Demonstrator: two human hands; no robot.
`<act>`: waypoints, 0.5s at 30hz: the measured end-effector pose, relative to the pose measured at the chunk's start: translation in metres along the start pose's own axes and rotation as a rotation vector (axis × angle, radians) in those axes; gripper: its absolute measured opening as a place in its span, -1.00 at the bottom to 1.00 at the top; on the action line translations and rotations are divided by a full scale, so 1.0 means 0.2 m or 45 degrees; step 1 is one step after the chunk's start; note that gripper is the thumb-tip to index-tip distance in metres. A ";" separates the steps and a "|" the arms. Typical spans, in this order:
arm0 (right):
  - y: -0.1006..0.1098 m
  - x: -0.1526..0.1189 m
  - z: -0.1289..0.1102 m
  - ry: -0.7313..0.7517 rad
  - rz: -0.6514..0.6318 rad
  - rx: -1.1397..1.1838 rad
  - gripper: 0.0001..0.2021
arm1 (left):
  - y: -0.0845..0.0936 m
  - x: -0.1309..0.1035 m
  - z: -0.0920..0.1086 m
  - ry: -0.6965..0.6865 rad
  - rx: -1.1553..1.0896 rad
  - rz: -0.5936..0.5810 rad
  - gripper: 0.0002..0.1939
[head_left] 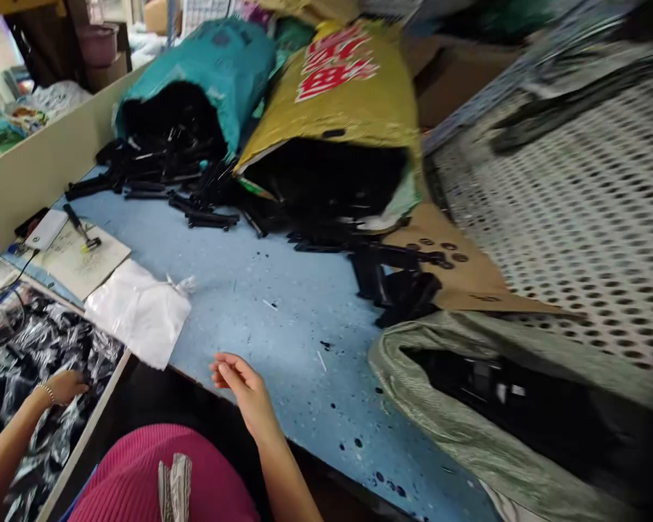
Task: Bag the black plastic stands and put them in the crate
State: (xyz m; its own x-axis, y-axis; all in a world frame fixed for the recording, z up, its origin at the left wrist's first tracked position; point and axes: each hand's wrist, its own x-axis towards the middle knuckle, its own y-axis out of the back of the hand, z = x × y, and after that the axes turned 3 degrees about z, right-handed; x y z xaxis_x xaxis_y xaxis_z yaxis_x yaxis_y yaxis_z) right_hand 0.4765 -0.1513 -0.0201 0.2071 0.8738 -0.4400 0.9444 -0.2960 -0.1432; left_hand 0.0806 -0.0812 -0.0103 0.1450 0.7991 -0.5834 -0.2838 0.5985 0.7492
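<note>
My left hand (68,388), with a bracelet at the wrist, reaches over a box of black items in clear plastic bags (27,406). Its fingers stretch out over the bags, with nothing visibly gripped. Just above the front edge of the blue table (228,290), my right hand (244,388) is loosely curled and nothing shows in it. Between the hands and farther back lies a stack of clear plastic bags (141,308). Black parts with long handles (212,217) are heaped at the back of the table. Flat black pieces (397,279) lie to their right.
Behind the parts, a teal sack (239,65) and a yellow sack (359,101) lie with their mouths open. A grey-green sack (413,341) holding black items lies at right, beside a perforated white basket (566,196). A hammer (81,228) and a white device (46,228) rest on cardboard.
</note>
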 end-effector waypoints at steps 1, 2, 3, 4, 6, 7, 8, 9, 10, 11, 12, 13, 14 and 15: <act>0.06 0.05 -0.01 0.055 0.084 -0.008 -0.50 | 0.06 0.02 0.09 -0.105 -0.142 -0.113 -0.53; 0.12 0.11 -0.04 0.112 0.160 -0.019 -0.48 | 0.11 0.05 0.20 -0.233 -0.310 -0.218 -0.50; 0.19 0.18 -0.08 0.170 0.221 -0.040 -0.46 | 0.16 0.09 0.32 -0.375 -0.476 -0.286 -0.47; 0.25 0.26 -0.14 0.234 0.271 -0.087 -0.45 | 0.22 0.15 0.47 -0.526 -0.608 -0.296 -0.46; 0.37 0.45 -0.33 0.359 0.386 -0.325 -0.48 | 0.31 0.32 0.78 -0.797 -0.697 -0.096 -0.47; 0.43 0.56 -0.46 0.413 0.463 -0.502 -0.51 | 0.36 0.43 0.95 -0.903 -0.675 0.058 -0.48; 0.50 0.65 -0.59 0.423 0.580 -0.742 -0.53 | 0.41 0.56 1.12 -0.971 -0.660 0.230 -0.49; 0.56 0.75 -0.72 0.423 0.677 -0.836 -0.52 | 0.45 0.69 1.28 -0.997 -0.642 0.373 -0.51; 0.63 0.83 -0.84 0.425 0.766 -0.890 -0.49 | 0.49 0.82 1.44 -0.971 -0.604 0.487 -0.52; 0.71 0.90 -0.95 0.405 0.858 -0.950 -0.46 | 0.51 0.95 1.58 -0.923 -0.549 0.576 -0.53; 0.79 0.95 -1.05 0.362 0.951 -1.000 -0.43 | 0.53 1.05 1.70 -0.901 -0.517 0.620 -0.55; 0.87 1.00 -1.12 0.306 1.040 -1.048 -0.40 | 0.53 1.14 1.80 -0.875 -0.483 0.656 -0.55; 0.96 1.03 -1.18 0.233 1.118 -1.096 -0.37 | 0.52 1.21 1.87 -0.862 -0.466 0.685 -0.55; 1.04 1.05 -1.22 0.152 1.179 -1.139 -0.33 | 0.49 1.27 1.92 -0.841 -0.451 0.723 -0.52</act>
State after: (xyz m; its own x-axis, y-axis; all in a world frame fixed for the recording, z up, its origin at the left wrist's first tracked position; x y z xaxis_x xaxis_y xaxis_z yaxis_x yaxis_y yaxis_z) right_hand 0.7783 0.0645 0.0745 0.8500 0.5258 0.0320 0.2702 -0.4873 0.8304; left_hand 0.4529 0.2026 0.0358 0.3740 0.9016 0.2172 -0.7331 0.1439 0.6648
